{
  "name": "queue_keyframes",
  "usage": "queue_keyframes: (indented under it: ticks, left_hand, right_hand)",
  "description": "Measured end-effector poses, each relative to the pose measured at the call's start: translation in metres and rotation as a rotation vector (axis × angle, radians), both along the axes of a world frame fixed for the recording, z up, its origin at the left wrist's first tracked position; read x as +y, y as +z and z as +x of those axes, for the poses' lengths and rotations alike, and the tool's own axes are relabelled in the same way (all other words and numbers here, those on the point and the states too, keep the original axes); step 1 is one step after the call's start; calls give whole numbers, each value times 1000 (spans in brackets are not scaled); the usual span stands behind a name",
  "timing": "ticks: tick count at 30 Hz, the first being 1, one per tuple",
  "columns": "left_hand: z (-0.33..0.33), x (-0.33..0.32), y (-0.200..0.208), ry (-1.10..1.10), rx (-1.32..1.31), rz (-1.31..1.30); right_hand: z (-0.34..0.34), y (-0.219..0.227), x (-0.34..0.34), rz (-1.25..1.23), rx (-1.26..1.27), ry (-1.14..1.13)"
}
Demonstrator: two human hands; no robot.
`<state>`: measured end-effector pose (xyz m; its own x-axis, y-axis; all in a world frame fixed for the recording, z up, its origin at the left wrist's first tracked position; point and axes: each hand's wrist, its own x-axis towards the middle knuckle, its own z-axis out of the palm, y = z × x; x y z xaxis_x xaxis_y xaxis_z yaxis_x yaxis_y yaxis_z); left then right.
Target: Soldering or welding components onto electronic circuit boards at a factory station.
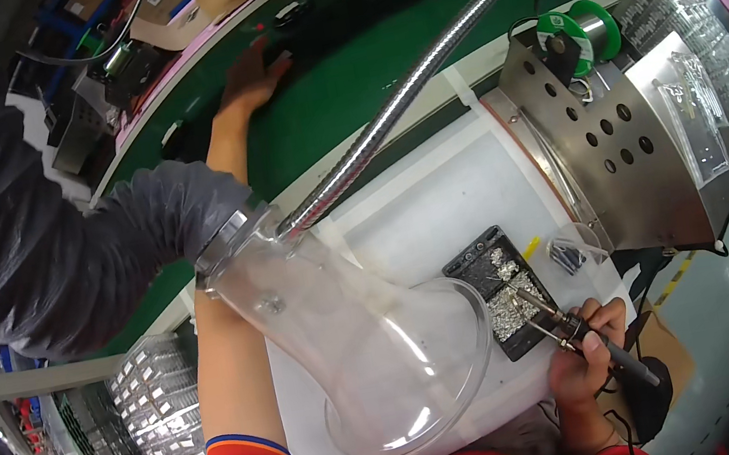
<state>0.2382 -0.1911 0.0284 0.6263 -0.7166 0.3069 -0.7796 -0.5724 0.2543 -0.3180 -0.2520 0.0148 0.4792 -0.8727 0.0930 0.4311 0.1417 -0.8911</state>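
My left arm reaches far forward behind the clear hood, and my left hand (251, 81) is over the green conveyor belt (360, 84), fingers apart and nothing in them. Just beyond its fingertips lies a small black part (291, 14). Close to my body at the right, my right hand (587, 349) is closed round a soldering iron (633, 364). The iron's metal end points up and left over a black tray (529, 346) that holds many small silvery bits. Whether the tip touches them I cannot tell.
A clear funnel hood (374, 342) on a grey hose (159, 209) fills the middle. A bent metal conduit (417, 79) crosses above the belt. A perforated steel box (594, 131), green solder spools (597, 29) and stacked clear trays (158, 407) flank the white work surface (434, 182).
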Motion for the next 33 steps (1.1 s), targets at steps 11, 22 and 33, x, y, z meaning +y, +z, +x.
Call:
queue_keyframes:
  ticks: [11,22,33]
  left_hand:
    - [-180,210,46,518,687,-1164]
    - [-428,289,42,328,1154,-1336]
    - [-489,232,34,693,309,-413]
  right_hand:
    - [-4,-1,-1,51,-249,152]
    - [-5,-6,-2,-12,-197,122]
    - [-2,-3,4,-36,-176,92]
